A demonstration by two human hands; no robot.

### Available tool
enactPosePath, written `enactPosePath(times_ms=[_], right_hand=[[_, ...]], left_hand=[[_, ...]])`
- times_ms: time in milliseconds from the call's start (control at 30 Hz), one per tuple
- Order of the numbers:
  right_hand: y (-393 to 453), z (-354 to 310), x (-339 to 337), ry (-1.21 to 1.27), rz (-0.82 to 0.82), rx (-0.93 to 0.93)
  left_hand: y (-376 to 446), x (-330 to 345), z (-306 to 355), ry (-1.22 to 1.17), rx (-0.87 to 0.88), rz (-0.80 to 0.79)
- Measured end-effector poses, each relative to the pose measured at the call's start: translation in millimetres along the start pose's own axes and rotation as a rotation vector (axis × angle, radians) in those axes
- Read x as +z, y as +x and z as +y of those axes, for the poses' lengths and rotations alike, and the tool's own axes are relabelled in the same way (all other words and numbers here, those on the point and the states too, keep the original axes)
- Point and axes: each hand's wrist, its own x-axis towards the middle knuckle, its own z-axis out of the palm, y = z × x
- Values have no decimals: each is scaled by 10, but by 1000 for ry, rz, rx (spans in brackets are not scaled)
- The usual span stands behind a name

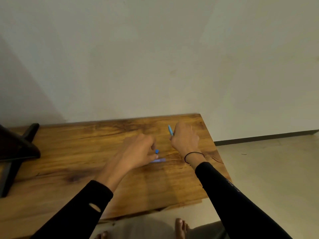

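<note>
My right hand (pixel 185 138) grips a light blue pen (pixel 170 130), whose upper end sticks up and to the left out of the fist. My left hand (pixel 139 150) pinches a small blue cap (pixel 156 151) between its fingertips, just above the wooden table (pixel 86 152). A pale blue flat strip (pixel 159 160) lies on the table right under my left fingers. The two hands are about a hand's width apart. Both forearms wear black sleeves, and a thin black band circles my right wrist.
A dark stand with a black bar (pixel 15 149) occupies the table's left end. The table's right edge (pixel 217 152) drops to a pale tiled floor. A plain wall rises behind. Bare feet (pixel 180 228) show below the front edge.
</note>
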Motion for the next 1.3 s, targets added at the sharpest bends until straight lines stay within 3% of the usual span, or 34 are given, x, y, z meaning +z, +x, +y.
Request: enactPosePath(times_ms=[200, 467, 733, 1000, 1133, 1300], right_hand=[[69, 46, 244, -10, -68, 21], [156, 80, 298, -28, -192, 49], [15, -44, 226, -56, -272, -393], [-117, -118, 426, -230, -169, -433], [8, -89, 372, -24, -251, -367], [124, -3, 172, 739, -395, -31]], left_hand=[[75, 314, 46, 132, 99, -42], [78, 411, 59, 115, 95, -35], [56, 189, -309, 125, 5, 79], [-17, 74, -345, 132, -10, 50], [-32, 30, -314, 88, -22, 37], [-43, -42, -288, 14, -53, 70]])
